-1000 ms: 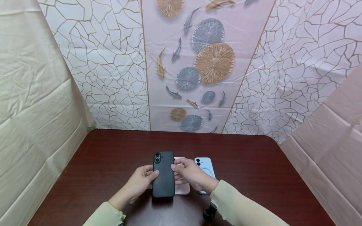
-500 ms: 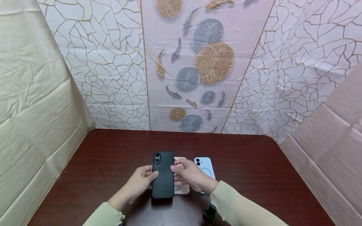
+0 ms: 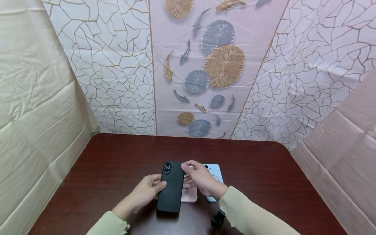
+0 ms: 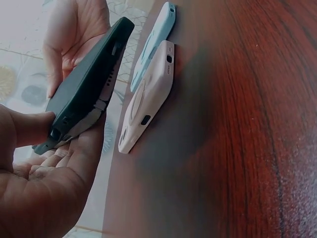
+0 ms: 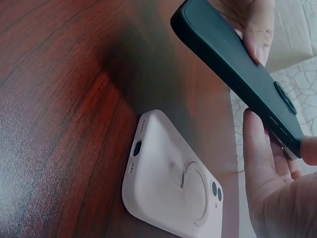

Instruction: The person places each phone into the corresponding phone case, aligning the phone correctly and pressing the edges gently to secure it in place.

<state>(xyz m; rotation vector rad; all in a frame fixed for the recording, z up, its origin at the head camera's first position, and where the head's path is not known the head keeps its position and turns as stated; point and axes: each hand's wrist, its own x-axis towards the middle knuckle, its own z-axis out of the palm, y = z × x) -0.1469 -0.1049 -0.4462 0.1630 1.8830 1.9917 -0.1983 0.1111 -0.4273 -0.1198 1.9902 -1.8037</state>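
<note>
Both hands hold a phone in a black case (image 3: 171, 192), its back with two camera lenses facing up, above the table. My left hand (image 3: 147, 190) pinches its left long edge, thumb on the back and fingers underneath. At the upper right corner my right hand (image 3: 201, 178) grips it between thumb and fingers. In the left wrist view a pale strip shows along the underside of the black case (image 4: 81, 91). A pink phone case (image 5: 166, 173) with a ring on its back lies on the table, partly covered in the head view.
A light blue phone case (image 3: 215, 170) lies right of the pink one, partly behind the right hand. Under everything is a dark red wooden table (image 3: 249, 169). Patterned cloth (image 3: 123, 81) hangs behind it, and plain cloth drapes stand at both sides.
The black-cased phone has tilted, its top swinging right and its bottom end coming nearer to me. My right hand has slid up from its right side to the top corner.
</note>
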